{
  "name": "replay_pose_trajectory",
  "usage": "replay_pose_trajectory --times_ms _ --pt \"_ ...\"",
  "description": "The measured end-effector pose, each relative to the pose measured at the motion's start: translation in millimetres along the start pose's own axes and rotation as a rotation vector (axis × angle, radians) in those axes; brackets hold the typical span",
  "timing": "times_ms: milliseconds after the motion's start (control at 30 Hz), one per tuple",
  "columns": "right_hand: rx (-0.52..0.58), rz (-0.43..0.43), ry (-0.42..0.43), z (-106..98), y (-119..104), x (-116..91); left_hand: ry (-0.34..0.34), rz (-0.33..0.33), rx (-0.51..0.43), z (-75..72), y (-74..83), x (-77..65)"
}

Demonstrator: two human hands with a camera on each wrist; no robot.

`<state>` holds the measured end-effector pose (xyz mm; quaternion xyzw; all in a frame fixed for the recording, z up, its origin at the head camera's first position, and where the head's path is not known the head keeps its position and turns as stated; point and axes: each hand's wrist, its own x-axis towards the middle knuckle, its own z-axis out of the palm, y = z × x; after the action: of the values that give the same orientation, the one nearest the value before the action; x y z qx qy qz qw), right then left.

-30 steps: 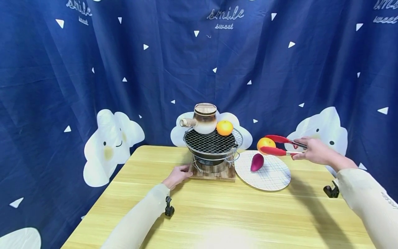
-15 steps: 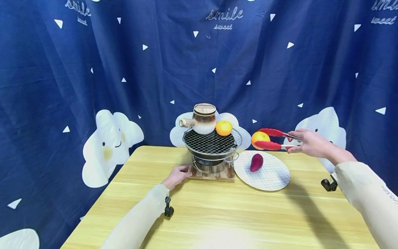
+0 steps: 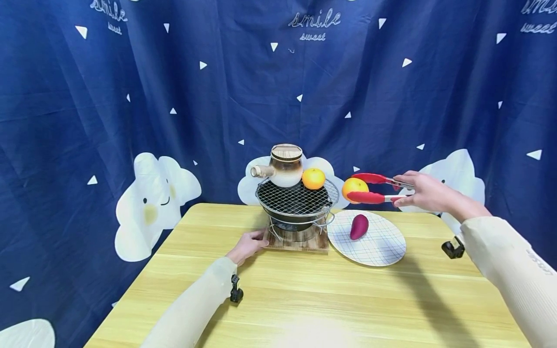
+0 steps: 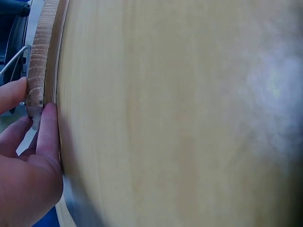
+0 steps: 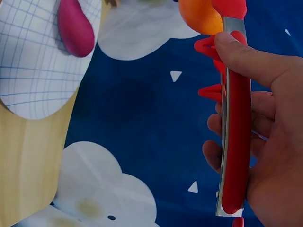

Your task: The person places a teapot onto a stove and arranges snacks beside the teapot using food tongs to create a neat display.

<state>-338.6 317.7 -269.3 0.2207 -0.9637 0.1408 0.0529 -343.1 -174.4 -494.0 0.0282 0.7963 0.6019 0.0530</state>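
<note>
My right hand [image 3: 428,193] grips a pair of red-tipped tongs [image 3: 370,197], with the fingers wrapped round the handles in the right wrist view. Between the tongs' tips an orange [image 3: 350,187] is held in the air, above the far edge of the plate [image 3: 387,241]. My left hand [image 3: 248,246] pinches the corner of the wooden base board [image 3: 300,246] under the grill; in the left wrist view the thumb lies on top and a finger along the side. On the grill's wire mesh [image 3: 296,200] rest a second orange [image 3: 314,178] and a lidded teapot [image 3: 286,169] with a side handle.
A purple sweet-potato-shaped piece [image 3: 359,227] lies on the plate, just right of the grill. Bare wooden table [image 3: 283,299] stretches in front. A blue curtain [image 3: 209,111] hangs close behind the table's back edge.
My right hand has moved left and slightly up, carrying the orange in the tongs from above the plate's middle toward the grill. My left hand stays on the board.
</note>
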Motion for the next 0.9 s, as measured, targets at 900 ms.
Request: replay_pose_trajectory --times_ms 900 --pt "0.011 -0.004 -0.009 4 -42 33 0.008 -0.02 0.013 -2.5 1.3 -2.8"
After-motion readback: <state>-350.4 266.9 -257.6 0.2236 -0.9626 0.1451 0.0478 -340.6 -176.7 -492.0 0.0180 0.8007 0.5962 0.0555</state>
